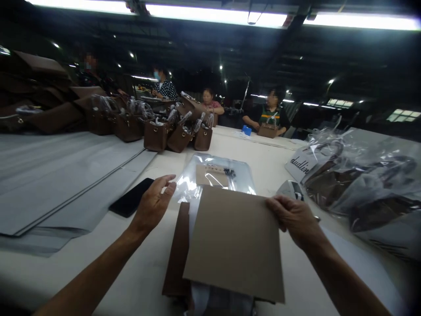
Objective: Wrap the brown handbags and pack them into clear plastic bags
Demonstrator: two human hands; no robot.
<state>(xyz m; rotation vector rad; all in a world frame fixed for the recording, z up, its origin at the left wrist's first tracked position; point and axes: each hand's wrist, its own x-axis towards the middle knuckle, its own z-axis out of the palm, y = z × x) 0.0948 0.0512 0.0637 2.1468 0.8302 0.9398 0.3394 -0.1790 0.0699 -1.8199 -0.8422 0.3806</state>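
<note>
My right hand [291, 217] pinches the upper right corner of a flat brown cardboard sheet [235, 241]. Beneath the sheet lies a dark brown handbag [176, 256], mostly covered, with white wrapping showing at its near end. My left hand [156, 204] hovers left of the sheet, thumb and fingers apart, holding nothing. Close to it, a black phone [131, 197] lies on the table. Just beyond the sheet, a clear plastic bag [243, 173] with a printed brown label [210, 174] rests flat.
Brown handbags [156, 136] with wrapped handles are grouped at the back left. White sheets [66, 175] are stacked on the left. Plastic-wrapped bags [355, 180] crowd the right, near a small grey-white device [289, 189]. Several people sit or stand beyond, one with a handbag [268, 131].
</note>
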